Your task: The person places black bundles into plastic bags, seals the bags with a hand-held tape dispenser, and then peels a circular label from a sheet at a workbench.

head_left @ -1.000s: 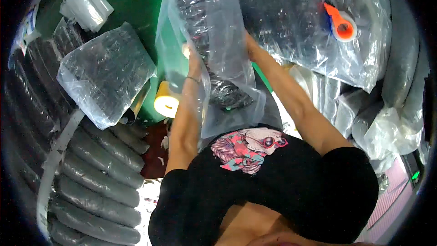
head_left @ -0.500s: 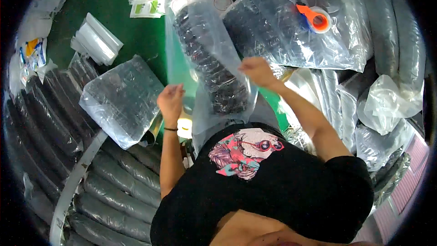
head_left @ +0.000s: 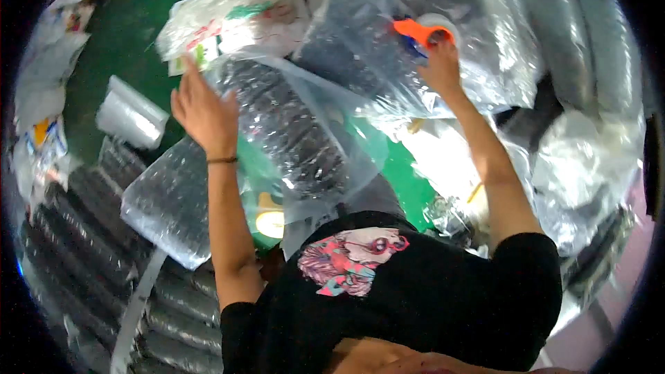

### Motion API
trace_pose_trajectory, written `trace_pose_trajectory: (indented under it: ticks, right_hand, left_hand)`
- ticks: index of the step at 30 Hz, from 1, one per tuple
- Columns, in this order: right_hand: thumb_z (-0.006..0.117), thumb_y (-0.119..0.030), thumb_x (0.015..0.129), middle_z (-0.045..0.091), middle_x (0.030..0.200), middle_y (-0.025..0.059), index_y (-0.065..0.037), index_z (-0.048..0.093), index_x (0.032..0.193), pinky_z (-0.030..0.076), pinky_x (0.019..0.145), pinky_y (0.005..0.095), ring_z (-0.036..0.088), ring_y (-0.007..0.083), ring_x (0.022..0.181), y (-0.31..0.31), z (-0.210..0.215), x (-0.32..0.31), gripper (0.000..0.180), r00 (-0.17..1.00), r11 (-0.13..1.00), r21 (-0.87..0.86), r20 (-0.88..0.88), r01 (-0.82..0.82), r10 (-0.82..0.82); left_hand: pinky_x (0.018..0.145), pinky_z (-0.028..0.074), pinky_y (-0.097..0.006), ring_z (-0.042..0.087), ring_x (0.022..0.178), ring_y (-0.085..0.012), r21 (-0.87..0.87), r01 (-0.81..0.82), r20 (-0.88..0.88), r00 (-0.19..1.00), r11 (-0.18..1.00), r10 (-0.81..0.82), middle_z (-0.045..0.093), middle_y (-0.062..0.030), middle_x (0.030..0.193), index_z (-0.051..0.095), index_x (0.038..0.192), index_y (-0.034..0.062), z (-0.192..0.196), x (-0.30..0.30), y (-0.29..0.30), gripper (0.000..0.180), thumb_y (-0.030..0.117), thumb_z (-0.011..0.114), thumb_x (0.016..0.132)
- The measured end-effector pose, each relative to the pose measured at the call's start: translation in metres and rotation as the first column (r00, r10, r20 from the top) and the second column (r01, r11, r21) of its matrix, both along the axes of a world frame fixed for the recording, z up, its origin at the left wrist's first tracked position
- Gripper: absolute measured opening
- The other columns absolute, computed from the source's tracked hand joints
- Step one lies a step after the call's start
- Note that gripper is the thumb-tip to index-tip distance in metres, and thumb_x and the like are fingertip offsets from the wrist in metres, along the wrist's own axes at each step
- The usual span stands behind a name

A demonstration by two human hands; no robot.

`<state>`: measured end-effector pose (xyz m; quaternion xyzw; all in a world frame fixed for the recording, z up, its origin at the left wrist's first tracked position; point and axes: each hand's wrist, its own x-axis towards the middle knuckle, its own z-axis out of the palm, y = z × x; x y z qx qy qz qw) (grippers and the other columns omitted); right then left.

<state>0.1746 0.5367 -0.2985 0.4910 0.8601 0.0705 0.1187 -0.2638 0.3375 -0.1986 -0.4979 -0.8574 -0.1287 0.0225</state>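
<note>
A long clear plastic bag packed with dark stacked items lies on the green table in front of me. My left hand rests flat on its upper left end, fingers spread, holding nothing. My right hand reaches to the upper right and closes on an orange tape dispenser with a white tape roll, which sits on top of another large clear bag of dark items.
Rows of long filled bags lie stacked at the left. A smaller clear bag sits below my left arm. A yellow tape roll lies on the green table. White bags and more filled bags crowd the back and right.
My right hand left the long bag and reached up right onto the orange tape dispenser. My left hand rose to the bag's upper left end. The bag now lies flatter.
</note>
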Motion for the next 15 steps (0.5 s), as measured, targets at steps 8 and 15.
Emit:
trace_pose_trajectory:
  ticks: [8,15]
  right_hand:
    - [0.077,-0.025,0.086,0.067,0.104,0.0150,0.000,0.063,0.110,0.045,0.097,0.0402,0.063,0.0297,0.102,-0.038,0.060,-0.024,0.037,0.827,0.956,0.237,-0.492,-0.175,0.273]
    - [0.068,-0.029,0.095,0.071,0.106,0.0041,-0.003,0.066,0.118,0.054,0.091,0.0341,0.068,0.0185,0.097,-0.101,0.107,-0.259,0.034,-0.317,0.342,-0.847,-0.220,-0.407,-0.922]
  left_hand:
    - [0.072,0.050,-0.042,0.060,0.088,-0.0292,-0.016,0.619,0.194,0.772,0.785,-0.605,0.060,-0.0089,0.085,0.064,0.085,0.0069,-0.122,0.012,-0.069,0.007,0.013,0.061,0.083]
    - [0.075,0.049,-0.041,0.058,0.087,-0.0267,0.229,0.546,0.261,0.764,0.806,-0.591,0.058,-0.0084,0.089,0.064,0.089,0.0066,-0.167,0.090,-0.115,0.011,0.013,0.062,0.080]
